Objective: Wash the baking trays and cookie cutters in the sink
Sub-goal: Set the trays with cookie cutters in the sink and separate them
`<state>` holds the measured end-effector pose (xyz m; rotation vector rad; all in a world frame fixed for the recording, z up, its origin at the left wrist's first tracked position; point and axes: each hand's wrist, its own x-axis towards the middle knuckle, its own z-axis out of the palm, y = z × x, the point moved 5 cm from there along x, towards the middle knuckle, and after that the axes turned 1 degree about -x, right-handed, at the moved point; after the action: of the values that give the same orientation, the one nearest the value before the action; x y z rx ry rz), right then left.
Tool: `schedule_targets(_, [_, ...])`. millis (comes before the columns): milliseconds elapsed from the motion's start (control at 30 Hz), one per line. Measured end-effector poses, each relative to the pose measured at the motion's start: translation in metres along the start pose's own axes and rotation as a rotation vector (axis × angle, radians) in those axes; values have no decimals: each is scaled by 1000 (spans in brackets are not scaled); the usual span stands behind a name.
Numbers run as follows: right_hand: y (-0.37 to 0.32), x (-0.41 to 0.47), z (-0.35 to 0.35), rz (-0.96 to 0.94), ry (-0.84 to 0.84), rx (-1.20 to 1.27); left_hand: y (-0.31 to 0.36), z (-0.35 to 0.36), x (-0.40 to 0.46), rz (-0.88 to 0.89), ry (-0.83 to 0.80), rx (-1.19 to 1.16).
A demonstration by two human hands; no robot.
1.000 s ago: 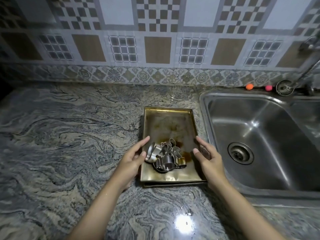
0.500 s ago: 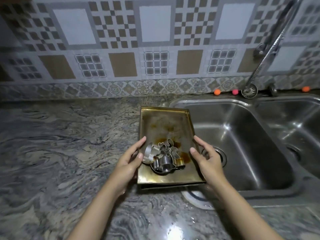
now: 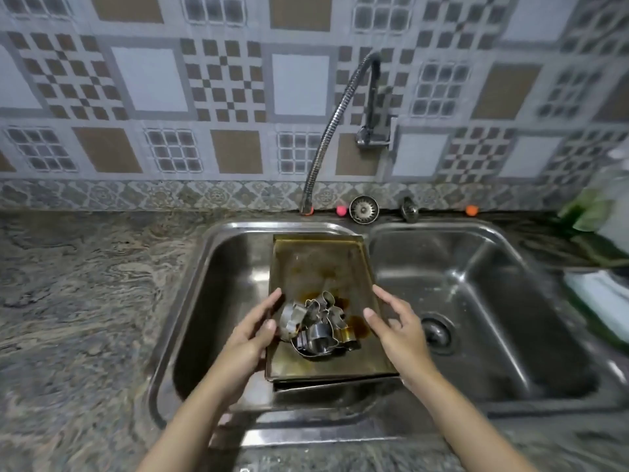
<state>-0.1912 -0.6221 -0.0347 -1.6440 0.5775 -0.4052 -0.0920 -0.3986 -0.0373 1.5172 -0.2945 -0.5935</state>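
Head view: left hand (image 3: 250,338), right hand (image 3: 396,330) hold baking trays (image 3: 320,264) over sink (image 3: 211,267).

In front of me is a grey marbled stone countertop (image 3: 78,301) with a double stainless steel sink (image 3: 369,240) set into it. At its back edge, along the wall, lie a round metal sink strainer (image 3: 364,209), a small pink ball (image 3: 341,210) and a small orange ball (image 3: 471,210).
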Motion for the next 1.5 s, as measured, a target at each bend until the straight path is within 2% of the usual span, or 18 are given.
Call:
schedule_targets(133, [5,8,-50,0,70,-11,5,47,20,-7,-24,8])
schedule_targets(367, [17,20,-115,18,182,-51,14,116,52,73,-164,45])
schedule_targets(500, [28,35,-156,30,193,-52,14,161,64,80,-128,46])
schedule_targets(600, [47,58,-191,43,137,-67,-3,196,78,79,-98,77])
schedule_targets(833, [111,110,-257,126,63,-146,-54,274,115,-43,-4,49])
schedule_targets(1233, [197,142,-260,534,33,34,-115,310,163,-239,89,42])
schedule_targets(1500, [208,148,-258,583,-53,2,-145,306,169,-378,116,97])
